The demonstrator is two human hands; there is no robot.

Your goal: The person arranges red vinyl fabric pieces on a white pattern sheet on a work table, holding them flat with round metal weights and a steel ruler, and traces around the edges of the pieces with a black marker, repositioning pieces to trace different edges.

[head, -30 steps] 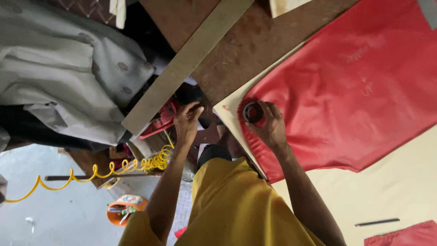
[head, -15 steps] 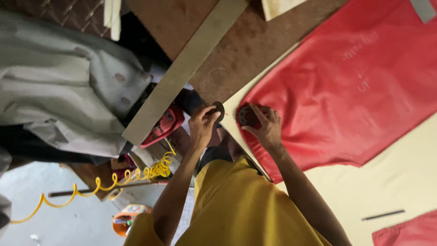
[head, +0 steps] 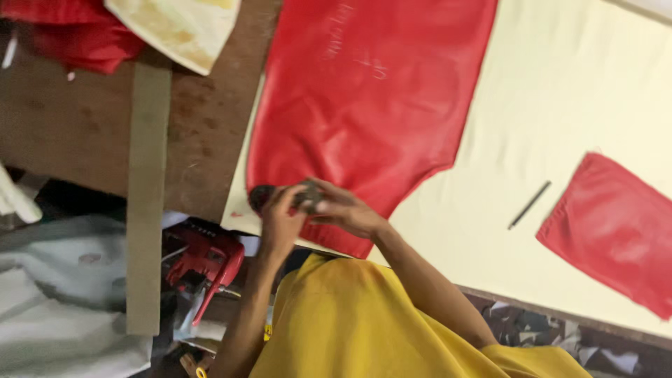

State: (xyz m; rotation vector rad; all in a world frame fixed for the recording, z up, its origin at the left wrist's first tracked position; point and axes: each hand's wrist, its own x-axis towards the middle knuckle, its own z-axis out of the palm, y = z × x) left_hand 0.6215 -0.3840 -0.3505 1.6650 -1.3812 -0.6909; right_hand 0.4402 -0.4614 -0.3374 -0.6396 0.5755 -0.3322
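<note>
My left hand (head: 278,222) and my right hand (head: 348,213) meet at the near edge of a large red leather-like sheet (head: 364,98). Both grip a small dark round object (head: 264,196), perhaps a tin with its lid; blur hides its details. My left fingers curl over its left part and my right fingers pinch its right part. The red sheet lies on a cream sheet (head: 560,126) spread over the table. My yellow sleeves and shirt fill the bottom of the view.
A thin dark stick (head: 529,205) lies on the cream sheet beside a smaller red piece (head: 616,231). A long wooden strip (head: 147,189) crosses the brown tabletop (head: 63,140). A red power tool (head: 206,262) and grey fabric (head: 56,308) sit below the table edge.
My left hand came up from beside the table edge and joined my right hand on the dark round object. The view swung right, showing more of the cream sheet.
</note>
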